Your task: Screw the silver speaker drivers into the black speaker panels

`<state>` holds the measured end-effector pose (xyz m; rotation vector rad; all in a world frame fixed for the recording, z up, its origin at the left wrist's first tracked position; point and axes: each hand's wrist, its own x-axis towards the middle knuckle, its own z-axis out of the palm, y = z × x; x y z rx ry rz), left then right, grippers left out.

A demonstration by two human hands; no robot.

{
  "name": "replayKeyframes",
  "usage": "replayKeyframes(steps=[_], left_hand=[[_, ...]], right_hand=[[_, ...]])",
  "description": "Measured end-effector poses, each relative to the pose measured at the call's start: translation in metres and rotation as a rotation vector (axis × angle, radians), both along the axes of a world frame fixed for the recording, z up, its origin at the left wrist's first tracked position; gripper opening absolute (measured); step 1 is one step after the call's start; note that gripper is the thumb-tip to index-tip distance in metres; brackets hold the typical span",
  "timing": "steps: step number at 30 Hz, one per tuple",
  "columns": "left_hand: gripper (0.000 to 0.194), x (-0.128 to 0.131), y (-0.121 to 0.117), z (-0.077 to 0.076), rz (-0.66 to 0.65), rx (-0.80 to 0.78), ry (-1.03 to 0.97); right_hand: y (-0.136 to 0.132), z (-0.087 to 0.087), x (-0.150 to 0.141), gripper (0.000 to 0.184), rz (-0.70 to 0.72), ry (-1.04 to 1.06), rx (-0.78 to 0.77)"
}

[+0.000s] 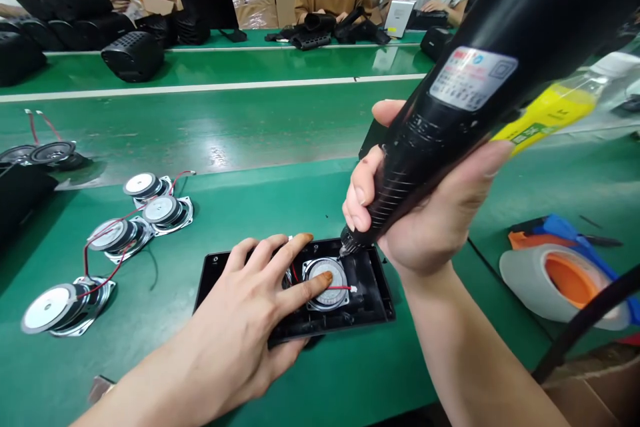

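Note:
My right hand (425, 220) is wrapped round a black electric screwdriver (420, 140), which slants down to the left. The screwdriver's tip meets the upper right corner of a round speaker driver (327, 283) with a silver magnet and a red wire. That driver sits in a black speaker housing panel (370, 307), lying hollow side up on the green bench. My left hand (260, 300) grips the panel across its left half, with one fingertip on the magnet. Beneath those fingers, a second driver is mostly hidden.
Several loose speaker drivers (163, 210) with red wires lie to the left. At right are a tape roll (520, 280), blue-handled tool (575, 233) and yellow-labelled bottle (555, 113). Black speaker housings (133, 53) stand beyond the white line; people work across the bench.

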<state>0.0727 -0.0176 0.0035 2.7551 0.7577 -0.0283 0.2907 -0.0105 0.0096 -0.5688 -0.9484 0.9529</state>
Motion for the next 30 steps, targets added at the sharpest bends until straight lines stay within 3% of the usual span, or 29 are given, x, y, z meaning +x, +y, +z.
replayKeyframes(steps=[4,8,22,30], left_hand=[[0.058,0.001,-0.002,0.001,0.028,-0.006,-0.018],[0.057,0.002,-0.005,0.004,0.061,-0.003,-0.029],[0.061,0.000,-0.001,0.004,0.003,-0.016,0.024],[0.067,0.001,-0.001,0.002,0.005,-0.021,0.030]], right_hand=[[0.005,-0.006,0.001,0.062,0.010,-0.031,0.110],[0.006,-0.006,-0.001,0.059,-0.028,-0.033,0.071],[-0.005,-0.016,-0.009,0.054,0.169,-0.006,-0.009],[-0.010,-0.021,-0.009,0.064,0.238,0.038,-0.042]])
